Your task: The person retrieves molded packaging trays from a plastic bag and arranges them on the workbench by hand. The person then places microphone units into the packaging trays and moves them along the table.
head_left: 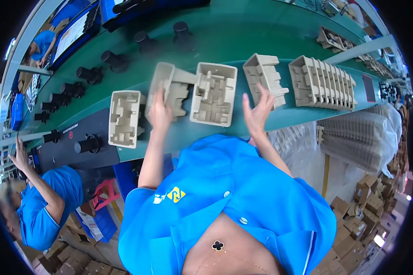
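A beige tray [161, 79], apparently moulded pulp, is sitting on the green worktop [261, 34] under the left hand [160, 112], whose fingers are lying along its near side; whether they are pinching, I cannot tell. The right hand [260, 110] is spreading thumb from fingers, fingertips touching a tilted tray [263, 75]. Between them a middle tray [214, 94] is showing stepped, matt hollows inside a rounded rim; an end tray [124, 121] is lying further left. On the right, a nested stack [323, 85] is presenting ribbed edges.

Black cup-shaped parts [182, 33] are standing in a row beyond; a dark mat [59, 151] is lying left, where a co-worker's hand [20, 156] is rising. A pale post [365, 49] is slanting across behind the stack. Cloudy plastic wrap [371, 135] is veiling more trays. Blur is softening the left-hand tray; the dark surround is cutting off the room's edges.
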`<state>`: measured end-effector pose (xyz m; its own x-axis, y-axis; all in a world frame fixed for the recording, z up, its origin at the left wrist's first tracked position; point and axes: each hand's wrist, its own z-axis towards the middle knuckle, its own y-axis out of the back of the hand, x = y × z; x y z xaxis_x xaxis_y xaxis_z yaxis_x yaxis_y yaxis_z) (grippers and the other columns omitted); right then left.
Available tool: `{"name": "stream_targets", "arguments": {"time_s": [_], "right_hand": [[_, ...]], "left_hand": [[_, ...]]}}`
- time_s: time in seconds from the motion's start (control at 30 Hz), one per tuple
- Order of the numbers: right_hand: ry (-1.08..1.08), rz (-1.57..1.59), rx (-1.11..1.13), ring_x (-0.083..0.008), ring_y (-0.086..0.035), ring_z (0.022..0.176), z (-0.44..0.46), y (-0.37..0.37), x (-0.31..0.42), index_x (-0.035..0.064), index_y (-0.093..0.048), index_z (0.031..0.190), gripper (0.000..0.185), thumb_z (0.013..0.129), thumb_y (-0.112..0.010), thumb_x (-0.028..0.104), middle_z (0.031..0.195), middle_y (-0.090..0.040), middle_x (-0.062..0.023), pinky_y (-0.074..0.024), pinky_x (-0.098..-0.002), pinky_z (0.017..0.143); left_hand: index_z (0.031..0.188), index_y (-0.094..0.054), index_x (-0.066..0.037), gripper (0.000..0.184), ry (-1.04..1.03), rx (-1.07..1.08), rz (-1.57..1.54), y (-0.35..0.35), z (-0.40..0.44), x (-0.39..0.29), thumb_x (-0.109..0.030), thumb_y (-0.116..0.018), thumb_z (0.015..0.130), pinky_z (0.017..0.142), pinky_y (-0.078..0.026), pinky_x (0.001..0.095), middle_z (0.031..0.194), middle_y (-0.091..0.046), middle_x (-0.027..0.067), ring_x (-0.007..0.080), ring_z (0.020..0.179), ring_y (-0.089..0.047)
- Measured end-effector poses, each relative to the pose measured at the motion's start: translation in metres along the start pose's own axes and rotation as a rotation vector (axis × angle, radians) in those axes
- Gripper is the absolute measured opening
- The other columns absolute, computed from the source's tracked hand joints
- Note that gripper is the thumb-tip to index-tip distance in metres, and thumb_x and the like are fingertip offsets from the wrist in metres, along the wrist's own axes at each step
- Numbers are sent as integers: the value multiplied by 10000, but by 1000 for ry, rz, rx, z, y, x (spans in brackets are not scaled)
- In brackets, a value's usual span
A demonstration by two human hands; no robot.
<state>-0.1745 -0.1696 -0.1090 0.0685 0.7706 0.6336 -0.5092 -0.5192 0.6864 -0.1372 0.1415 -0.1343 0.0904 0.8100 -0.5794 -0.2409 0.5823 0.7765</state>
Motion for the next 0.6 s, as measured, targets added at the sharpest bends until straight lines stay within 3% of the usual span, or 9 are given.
{"name": "stream_targets", "arguments": {"time_s": [0.03,0.13,0.23,0.33,0.4,0.43,0.47,0.53,0.6], "right_hand": [[148,-175,-100,-375,-487,1132,14,9,-3,82,-444,1393,680,823,-749,293,1304,-425,-241,-388,-497,996],[162,-435,44,-383,-501,1130,47,2,-67,62,-499,1340,610,795,-733,205,1237,-497,-232,-376,-550,985],[-35,-336,268,-299,-550,1121,77,-11,-140,25,-559,1264,468,811,-659,89,1175,-586,-163,-403,-467,995],[-389,521,86,-218,-625,1021,83,-1,-160,24,-593,1230,398,832,-595,7,1005,-685,-88,-479,-359,908],[-585,743,48,-181,-590,1077,71,-3,-169,19,-555,1266,415,857,-536,-45,1143,-643,-83,-474,-327,922],[-632,756,21,-190,-588,1083,60,-11,-175,15,-539,1281,422,863,-532,-43,1171,-631,-93,-473,-332,927],[-681,767,-5,-199,-586,1090,47,-18,-180,11,-522,1296,430,869,-529,-41,1200,-618,-103,-472,-337,932],[-760,879,-56,-208,-583,1085,30,-22,-182,3,-469,1347,484,870,-549,-22,1229,-603,-117,-453,-320,950],[-829,945,-71,-231,-561,1110,11,-19,-172,1,-428,1383,523,879,-570,-1,1268,-572,-130,-433,-326,974]], "left_hand": [[1379,-479,-100,572,-21,-6,38,8,-5,-5,23,-528,823,821,-497,515,1218,-582,215,447,1051,-585],[1362,-498,-104,593,-16,47,150,17,-34,-14,54,-506,790,774,-505,523,1139,-574,193,437,1005,-590],[1355,-514,-105,618,-54,129,267,8,-70,-15,70,-507,762,737,-516,506,1030,-559,173,403,942,-593],[1392,-504,-134,687,-136,157,328,-2,-87,-20,68,-527,736,685,-525,469,954,-541,131,340,911,-587],[1436,-465,-151,741,-171,206,310,-6,-87,-18,57,-542,729,674,-524,451,960,-546,118,329,928,-585],[1481,-409,-182,762,-136,358,348,3,-77,-24,-18,-618,767,767,-507,440,1006,-549,108,315,1000,-562],[1502,-369,-161,762,-146,460,368,16,-70,-30,-200,-701,817,909,-438,478,1127,-548,140,343,1084,-518],[1491,-364,-86,800,-183,296,235,19,-64,-42,-410,-704,843,1016,-352,509,1273,-516,176,370,1175,-473],[1478,-366,-51,803,-166,238,183,12,-41,-64,-414,-701,845,1062,-334,487,1339,-479,213,384,1239,-428]]}}
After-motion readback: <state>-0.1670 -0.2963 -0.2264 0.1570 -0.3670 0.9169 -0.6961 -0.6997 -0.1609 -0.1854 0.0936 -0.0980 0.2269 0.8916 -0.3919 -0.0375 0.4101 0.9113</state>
